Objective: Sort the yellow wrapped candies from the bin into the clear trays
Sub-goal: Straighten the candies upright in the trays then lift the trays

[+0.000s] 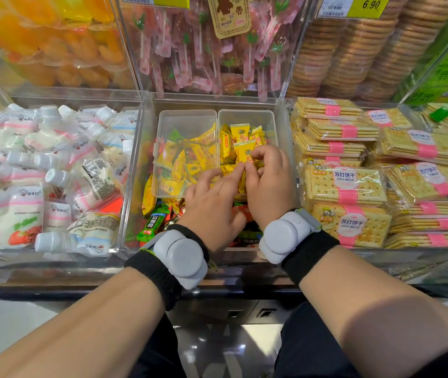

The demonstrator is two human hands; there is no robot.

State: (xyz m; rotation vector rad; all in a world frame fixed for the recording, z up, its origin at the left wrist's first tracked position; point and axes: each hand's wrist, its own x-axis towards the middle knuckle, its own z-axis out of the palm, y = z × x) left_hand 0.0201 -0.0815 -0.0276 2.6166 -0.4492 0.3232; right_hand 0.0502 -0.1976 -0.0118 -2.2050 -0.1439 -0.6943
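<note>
Two clear trays stand side by side in the middle bin (146, 148). The left tray (187, 117) holds loose yellow wrapped candies (179, 159). In the right tray (247, 115) yellow candies (237, 133) stand upright in a row. My right hand (269, 181) is over the right tray, fingers curled round a yellow candy (246, 152). My left hand (211, 203) lies across the near edge of both trays, its straight fingers touching the yellow candies beside my right thumb.
Mixed green, red and orange candies (157, 222) lie in the bin below the trays. White drink pouches (53, 173) fill the left bin, soda biscuit packs (348, 184) the right. Lollipops (206, 50) and jelly cups (53, 50) fill bins behind.
</note>
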